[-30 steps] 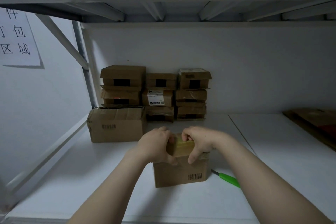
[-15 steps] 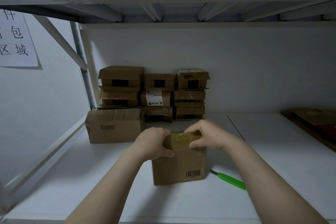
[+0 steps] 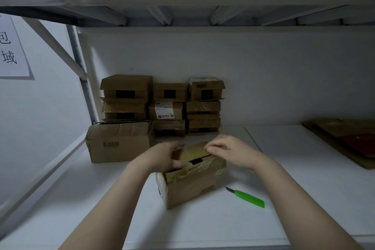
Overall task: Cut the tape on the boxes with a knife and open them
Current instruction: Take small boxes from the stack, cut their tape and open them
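The box (image 3: 192,184) stands on the shelf (image 3: 300,180), the green knife (image 3: 248,197) lying just right of it, its tape apparently cut. The left hand (image 3: 162,158) grips its left flap and the right hand (image 3: 229,151) pinches the far one. Next, the flaps likely need folding fully outward.

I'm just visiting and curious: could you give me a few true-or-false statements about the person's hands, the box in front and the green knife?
1. The green knife is in the right hand. False: it lies on the shelf, to the right of the front box, in neither hand.
2. The left hand and the right hand hold the front box's top flaps. True.
3. The front box is taped fully shut. False: its flaps are lifted and a dark gap shows.
4. Other stacked boxes stand against the back wall. True.
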